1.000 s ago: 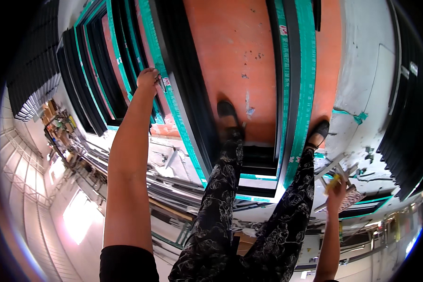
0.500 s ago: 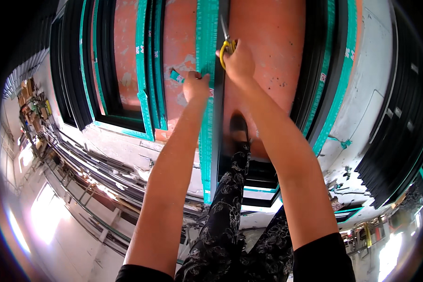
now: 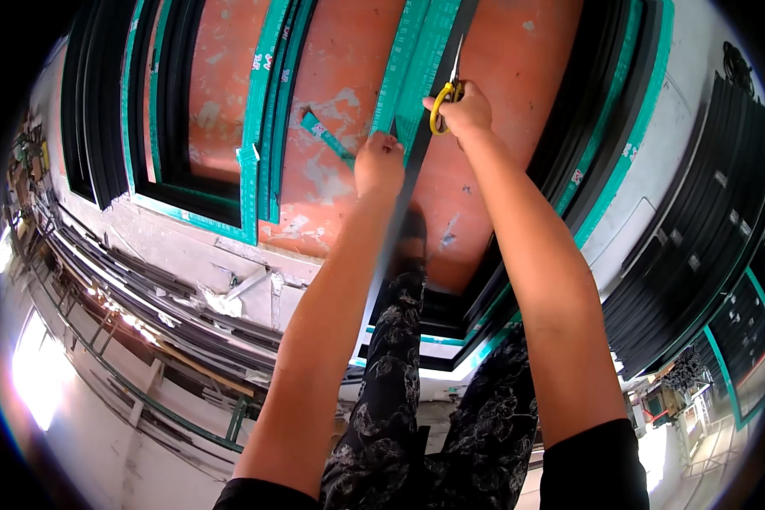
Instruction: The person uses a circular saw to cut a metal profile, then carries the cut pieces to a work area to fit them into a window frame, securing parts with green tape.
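- You stand in a workshop over an orange-red surface [image 3: 506,51], scuffed with pale patches and bordered by a whitish floor [image 3: 633,229].
- The green strip [image 3: 325,137] lies slantwise above that surface, left of the long bar; its lower end runs to your left hand [image 3: 379,164].
- Your left fingers are curled in close, pinching the strip beside the bar's edge; the exact grip is partly hidden.
- Your right hand [image 3: 470,112] is wrapped around the yellow handles of the scissors [image 3: 447,90], just right of the bar, blades pointing away from you.
- The long bar [image 3: 414,72], faced with green film and dark along its right side, passes between your hands.
- Farther left are black frames [image 3: 251,183] with green film; another dark, green-edged frame [image 3: 561,127] stands to the right.
- At the far right sits a stack of black profiles [image 3: 684,221]; long metal lengths [image 3: 178,319] lie at lower left.
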Available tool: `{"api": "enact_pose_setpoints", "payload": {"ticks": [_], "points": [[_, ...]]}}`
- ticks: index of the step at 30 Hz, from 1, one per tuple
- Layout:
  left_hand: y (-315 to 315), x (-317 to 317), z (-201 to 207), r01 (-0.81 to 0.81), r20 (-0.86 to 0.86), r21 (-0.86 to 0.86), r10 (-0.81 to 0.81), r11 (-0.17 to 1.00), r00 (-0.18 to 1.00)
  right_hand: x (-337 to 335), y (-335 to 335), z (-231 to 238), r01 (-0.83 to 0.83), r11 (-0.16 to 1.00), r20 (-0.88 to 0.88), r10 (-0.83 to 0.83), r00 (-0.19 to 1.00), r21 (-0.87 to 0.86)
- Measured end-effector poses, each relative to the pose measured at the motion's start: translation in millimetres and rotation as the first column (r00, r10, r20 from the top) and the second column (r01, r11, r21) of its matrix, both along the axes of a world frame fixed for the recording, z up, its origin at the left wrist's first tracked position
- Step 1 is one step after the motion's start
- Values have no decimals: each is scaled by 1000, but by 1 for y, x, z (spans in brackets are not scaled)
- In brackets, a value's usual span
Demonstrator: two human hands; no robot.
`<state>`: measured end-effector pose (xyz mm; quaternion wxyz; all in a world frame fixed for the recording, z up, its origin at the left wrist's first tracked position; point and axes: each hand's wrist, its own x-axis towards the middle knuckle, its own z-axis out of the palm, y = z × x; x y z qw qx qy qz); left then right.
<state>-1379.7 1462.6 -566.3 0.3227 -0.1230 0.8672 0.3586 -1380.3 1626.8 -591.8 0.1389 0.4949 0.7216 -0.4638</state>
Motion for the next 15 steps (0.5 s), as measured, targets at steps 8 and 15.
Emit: {"api": "enact_pose_setpoints", "payload": {"ticks": [8,15], "points": [[12,10,-8,-7,-181,-305,-51,952,982,-1,-19,-8,-26,997,-6,26,1000,72],[20,14,-5,109,-197,-421,-208,900,958,3,-17,-12,38,996,-8,-38,999,-80]]}}
